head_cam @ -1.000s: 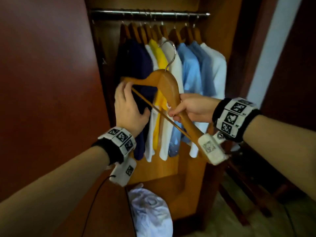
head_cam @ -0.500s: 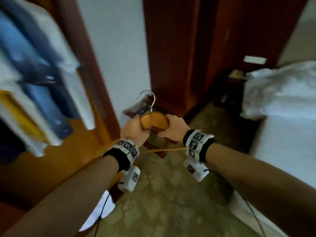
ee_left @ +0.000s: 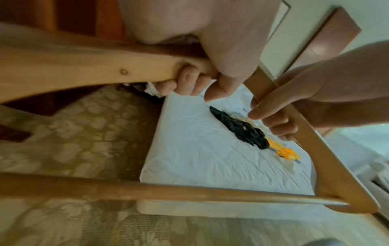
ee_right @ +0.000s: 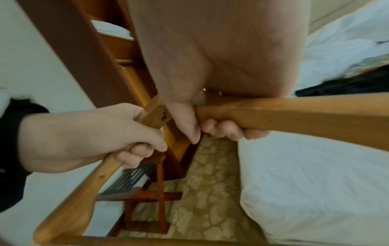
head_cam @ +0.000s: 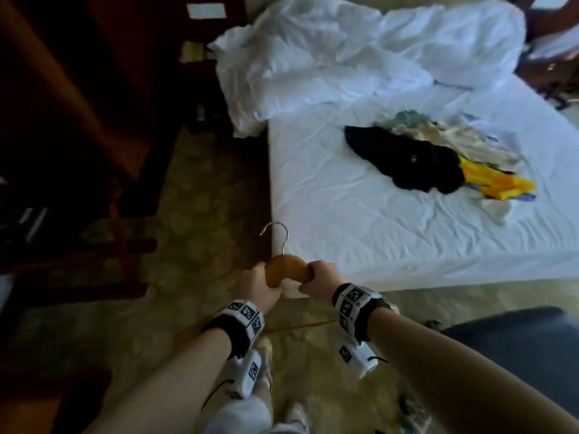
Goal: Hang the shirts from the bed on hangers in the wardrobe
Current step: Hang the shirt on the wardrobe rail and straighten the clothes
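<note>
We carry a bare wooden hanger (head_cam: 285,270) toward the bed (head_cam: 391,242) — left hand (head_cam: 262,285) and right hand (head_cam: 320,278) each curled around a shoulder — where a pile of shirts (head_cam: 438,158) awaits hanging.

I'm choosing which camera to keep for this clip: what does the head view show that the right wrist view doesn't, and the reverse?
Only the head view shows the hanger's metal hook, the crumpled duvet and the yellow garment beside the black shirt.

Only the right wrist view shows a slatted wooden rack on the floor and the curled fingers beneath the hanger.

Both show the left hand and right hand gripping the wooden hanger, and the bed.
</note>
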A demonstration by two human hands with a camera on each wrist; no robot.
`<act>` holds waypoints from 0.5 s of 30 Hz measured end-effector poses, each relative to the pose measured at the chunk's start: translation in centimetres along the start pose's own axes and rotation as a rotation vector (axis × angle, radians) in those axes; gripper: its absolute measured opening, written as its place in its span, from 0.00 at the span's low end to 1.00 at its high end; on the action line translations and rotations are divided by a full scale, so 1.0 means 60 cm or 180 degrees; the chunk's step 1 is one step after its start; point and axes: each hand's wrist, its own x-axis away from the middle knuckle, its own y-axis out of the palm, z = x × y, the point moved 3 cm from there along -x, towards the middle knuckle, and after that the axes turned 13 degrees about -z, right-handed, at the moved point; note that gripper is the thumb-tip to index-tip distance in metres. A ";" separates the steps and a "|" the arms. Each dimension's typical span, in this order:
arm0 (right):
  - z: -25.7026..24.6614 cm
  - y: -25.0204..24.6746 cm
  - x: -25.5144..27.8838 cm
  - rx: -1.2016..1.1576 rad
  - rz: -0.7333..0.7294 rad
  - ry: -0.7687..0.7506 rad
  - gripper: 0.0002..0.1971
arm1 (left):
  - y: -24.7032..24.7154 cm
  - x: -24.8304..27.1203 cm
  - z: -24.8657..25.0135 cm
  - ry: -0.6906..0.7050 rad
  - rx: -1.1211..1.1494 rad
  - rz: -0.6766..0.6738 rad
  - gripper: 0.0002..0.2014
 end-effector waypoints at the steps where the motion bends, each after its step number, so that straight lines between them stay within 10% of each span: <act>1: 0.022 -0.013 -0.011 -0.0074 0.0028 0.0100 0.03 | 0.015 -0.025 0.017 0.0043 -0.0110 -0.0161 0.13; 15: 0.194 -0.253 -0.096 -0.1159 0.0510 0.1156 0.10 | 0.095 -0.318 0.297 0.0941 -0.1363 -0.1262 0.10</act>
